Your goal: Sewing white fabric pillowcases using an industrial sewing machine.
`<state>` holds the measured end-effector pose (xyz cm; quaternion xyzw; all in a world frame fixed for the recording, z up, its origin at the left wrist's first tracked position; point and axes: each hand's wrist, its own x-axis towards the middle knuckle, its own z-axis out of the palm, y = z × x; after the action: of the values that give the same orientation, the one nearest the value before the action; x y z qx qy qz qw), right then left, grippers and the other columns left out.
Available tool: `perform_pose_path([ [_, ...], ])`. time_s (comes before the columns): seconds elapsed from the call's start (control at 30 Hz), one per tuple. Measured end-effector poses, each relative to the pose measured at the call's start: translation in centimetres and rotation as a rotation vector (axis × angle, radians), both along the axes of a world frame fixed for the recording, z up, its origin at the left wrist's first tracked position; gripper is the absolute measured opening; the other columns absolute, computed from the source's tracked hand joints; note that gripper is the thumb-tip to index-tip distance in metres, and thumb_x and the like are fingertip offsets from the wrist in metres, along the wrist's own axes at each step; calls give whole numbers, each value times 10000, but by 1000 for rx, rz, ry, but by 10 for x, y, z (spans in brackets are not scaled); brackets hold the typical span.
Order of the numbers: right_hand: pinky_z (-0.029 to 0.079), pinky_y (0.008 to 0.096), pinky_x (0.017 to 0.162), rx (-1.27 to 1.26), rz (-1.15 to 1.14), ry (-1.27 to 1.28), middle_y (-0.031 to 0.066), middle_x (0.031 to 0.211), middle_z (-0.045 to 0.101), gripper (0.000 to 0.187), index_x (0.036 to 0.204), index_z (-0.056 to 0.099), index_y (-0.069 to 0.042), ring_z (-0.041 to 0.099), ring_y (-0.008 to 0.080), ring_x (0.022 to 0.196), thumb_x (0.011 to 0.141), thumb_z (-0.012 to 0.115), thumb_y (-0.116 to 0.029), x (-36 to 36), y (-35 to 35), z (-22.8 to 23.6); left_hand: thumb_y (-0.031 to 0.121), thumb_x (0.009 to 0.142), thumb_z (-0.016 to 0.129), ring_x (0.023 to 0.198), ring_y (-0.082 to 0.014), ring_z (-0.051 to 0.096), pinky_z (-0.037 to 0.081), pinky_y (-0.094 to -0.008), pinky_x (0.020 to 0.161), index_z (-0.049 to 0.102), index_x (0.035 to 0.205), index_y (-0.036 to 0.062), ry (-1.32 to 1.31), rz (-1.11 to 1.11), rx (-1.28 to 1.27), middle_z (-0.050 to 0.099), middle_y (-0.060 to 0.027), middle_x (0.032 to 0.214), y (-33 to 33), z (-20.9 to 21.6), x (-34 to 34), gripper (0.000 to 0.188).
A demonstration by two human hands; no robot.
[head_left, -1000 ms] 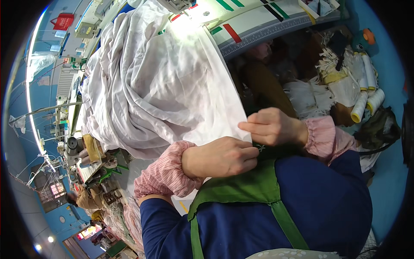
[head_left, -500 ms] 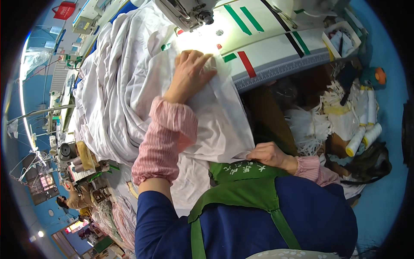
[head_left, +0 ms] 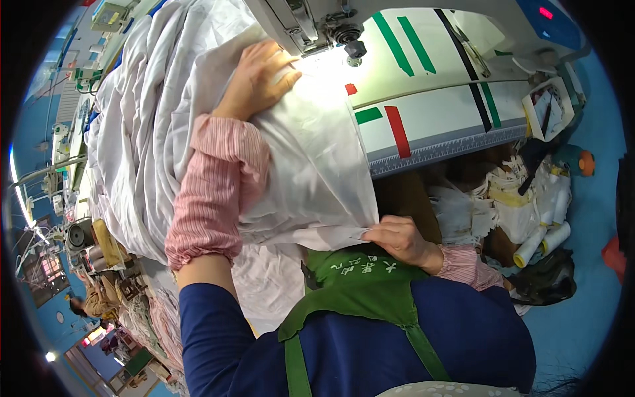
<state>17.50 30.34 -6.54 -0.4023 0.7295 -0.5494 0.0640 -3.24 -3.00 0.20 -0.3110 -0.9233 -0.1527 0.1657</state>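
White fabric [head_left: 311,165] lies over the sewing table and hangs toward my lap, with a large gathered heap of it on the left. My left hand [head_left: 259,81] rests on the cloth, fingers stretched out and pointing at the lit needle area of the sewing machine [head_left: 331,30]. Down by my apron, my right hand [head_left: 402,239] pinches the cloth's near right edge between thumb and fingers. The fabric is drawn fairly flat between both hands. The needle itself is lost in the bright lamp glare.
A ruler strip [head_left: 450,147] runs along the table's front edge, near green, red and black tapes. Tweezers [head_left: 477,56] lie on the machine bed. To the right are a white box [head_left: 550,109], thread cones [head_left: 542,243] and fabric scraps [head_left: 463,215]. Another person [head_left: 99,299] sits far left.
My view has shifted, so the machine appears farther right. My left hand remains flat on the cloth near the needle area; my right hand keeps its pinch, with the edge lifted slightly.
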Motion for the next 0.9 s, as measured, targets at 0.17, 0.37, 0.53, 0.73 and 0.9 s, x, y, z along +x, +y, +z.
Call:
perform_pose_path([
  [0.17,513,330,583,2,-35,17,93,844,688,240,935,695,-35,627,246,674,714,727,52,-22,-11,11,142,808,675,999,-321,588,450,-412,914,662,984,52,-40,-57,84,637,-125,1022,-24,-6,-41,197],
  [0.37,506,314,571,50,-92,111,86,859,681,283,931,688,-34,609,233,668,674,717,81,-49,-23,29,145,814,664,1010,-332,586,456,-419,908,657,1002,60,14,-6,34,636,-127,1031,-50,-19,-85,206],
  [0.53,504,313,567,96,-110,183,82,888,682,295,921,671,-22,603,228,676,652,707,94,-68,-35,47,162,828,649,1032,-343,577,455,-429,917,646,1031,62,0,79,7,628,-130,1060,-70,-18,-117,226],
  [0.73,518,342,596,125,-145,95,113,883,675,279,931,642,-14,637,269,712,687,672,117,-90,-52,70,182,845,630,1058,-355,567,452,-441,927,633,1066,63,-35,188,-32,618,-135,1094,-86,-14,-154,251],
  [0.9,520,345,644,213,-80,-160,145,864,664,223,943,624,-4,668,300,772,759,612,122,-118,-59,85,198,858,615,1080,-365,559,451,-450,935,622,1095,65,-53,240,-57,609,-138,1123,-98,-14,-181,272],
])
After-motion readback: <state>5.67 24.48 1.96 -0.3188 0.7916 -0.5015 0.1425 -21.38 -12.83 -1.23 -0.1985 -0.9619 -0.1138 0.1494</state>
